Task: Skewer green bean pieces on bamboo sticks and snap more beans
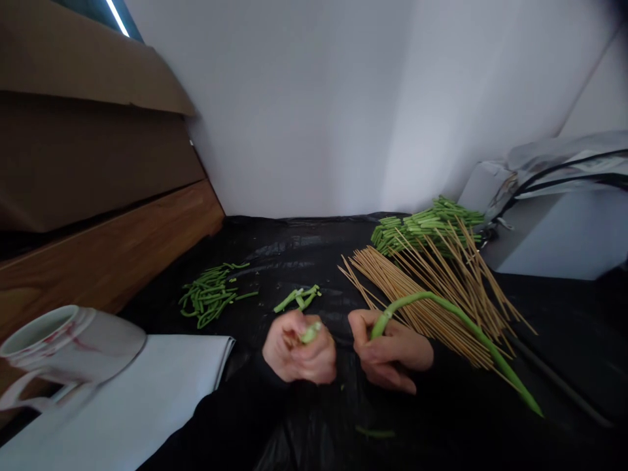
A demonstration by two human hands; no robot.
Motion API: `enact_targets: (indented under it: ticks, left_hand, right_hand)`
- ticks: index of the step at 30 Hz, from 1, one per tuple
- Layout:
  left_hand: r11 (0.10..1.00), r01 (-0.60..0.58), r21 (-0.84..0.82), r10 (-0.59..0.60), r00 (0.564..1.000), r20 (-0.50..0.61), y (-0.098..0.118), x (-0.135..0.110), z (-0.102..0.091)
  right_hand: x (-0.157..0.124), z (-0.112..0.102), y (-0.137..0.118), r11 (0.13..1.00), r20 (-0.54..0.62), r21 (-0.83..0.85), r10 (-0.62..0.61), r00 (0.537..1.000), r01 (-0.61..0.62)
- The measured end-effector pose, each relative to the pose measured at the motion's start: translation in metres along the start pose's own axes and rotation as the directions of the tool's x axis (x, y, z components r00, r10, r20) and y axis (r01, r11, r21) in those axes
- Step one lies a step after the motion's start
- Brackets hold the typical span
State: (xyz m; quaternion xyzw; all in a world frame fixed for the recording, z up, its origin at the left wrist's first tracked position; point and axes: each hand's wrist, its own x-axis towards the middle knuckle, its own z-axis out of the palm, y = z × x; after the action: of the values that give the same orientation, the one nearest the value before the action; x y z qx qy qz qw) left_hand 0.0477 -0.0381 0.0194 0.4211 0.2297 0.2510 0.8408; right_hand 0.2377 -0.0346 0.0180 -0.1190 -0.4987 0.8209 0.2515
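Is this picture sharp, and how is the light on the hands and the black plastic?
Head view: the left hand and right hand look slightly soft, the black plastic sheet is dim with faint glare, and the mug at the left edge is stretched by distortion.

A plain white wall [304, 111] rises behind the table, turning a soft corner toward the right. Along the left side runs a wooden panel [108, 255] beneath brown boards [73, 150], with a strip light [118, 18] glowing above them. Black plastic sheeting [294, 242] covers the tabletop, and a white box [559, 229] trailing black cables [574, 167] stands at its far right edge.
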Motion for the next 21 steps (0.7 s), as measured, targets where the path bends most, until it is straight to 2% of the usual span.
enact_targets:
  ticks: [2,4,5,6,7,9,11,12,15,17,19,21]
  left_hand:
    - [0.985,-0.162,0.051,0.168,0.974,-0.152,0.009,-0.002,-0.003]
    - [0.934,-0.283,0.219,0.339,0.893,-0.295,0.014,-0.002,-0.003]
    - [0.896,-0.291,0.335,0.401,0.853,-0.333,0.014,-0.001,-0.002]
    - [0.856,-0.267,0.442,0.435,0.833,-0.341,0.013,0.001,0.0]
    - [0.822,-0.227,0.522,0.439,0.836,-0.329,0.011,0.003,0.003]
    - [0.788,-0.146,0.598,0.387,0.873,-0.298,0.004,0.007,0.01]
    - [0.741,-0.109,0.662,0.387,0.876,-0.288,-0.004,0.009,0.015]
    - [0.687,-0.1,0.719,0.422,0.861,-0.283,-0.006,0.01,0.017]
    - [0.45,-0.085,0.889,0.553,0.808,-0.203,-0.009,0.012,0.019]
    - [0.349,-0.081,0.934,0.589,0.794,-0.151,-0.007,0.013,0.017]
    - [0.348,-0.087,0.933,0.626,0.763,-0.162,-0.004,0.013,0.014]
    - [0.468,-0.108,0.877,0.639,0.727,-0.252,0.001,0.013,0.008]
  right_hand:
    - [0.003,-0.001,0.002,0.994,-0.04,-0.097,0.053,0.998,-0.057]
    - [0.009,-0.001,0.009,0.974,-0.117,-0.196,0.092,0.989,-0.114]
    - [0.012,-0.001,0.013,0.965,-0.158,-0.228,0.098,0.983,-0.133]
    - [0.015,-0.001,0.017,0.958,-0.195,-0.249,0.097,0.976,-0.145]
    - [0.018,-0.001,0.021,0.95,-0.222,-0.273,0.093,0.971,-0.153]
    - [0.023,-0.002,0.026,0.929,-0.232,-0.331,0.088,0.969,-0.164]
    - [0.025,-0.004,0.03,0.898,-0.218,-0.401,0.096,0.971,-0.179]
    - [0.026,-0.004,0.032,0.88,-0.219,-0.434,0.105,0.97,-0.193]
    - [0.027,-0.006,0.036,0.849,-0.273,-0.474,0.111,0.956,-0.234]
    - [0.027,-0.008,0.036,0.859,-0.314,-0.457,0.088,0.945,-0.231]
    - [0.024,-0.011,0.032,0.879,-0.337,-0.419,0.083,0.938,-0.228]
    - [0.021,-0.015,0.023,0.905,-0.351,-0.369,0.077,0.933,-0.214]
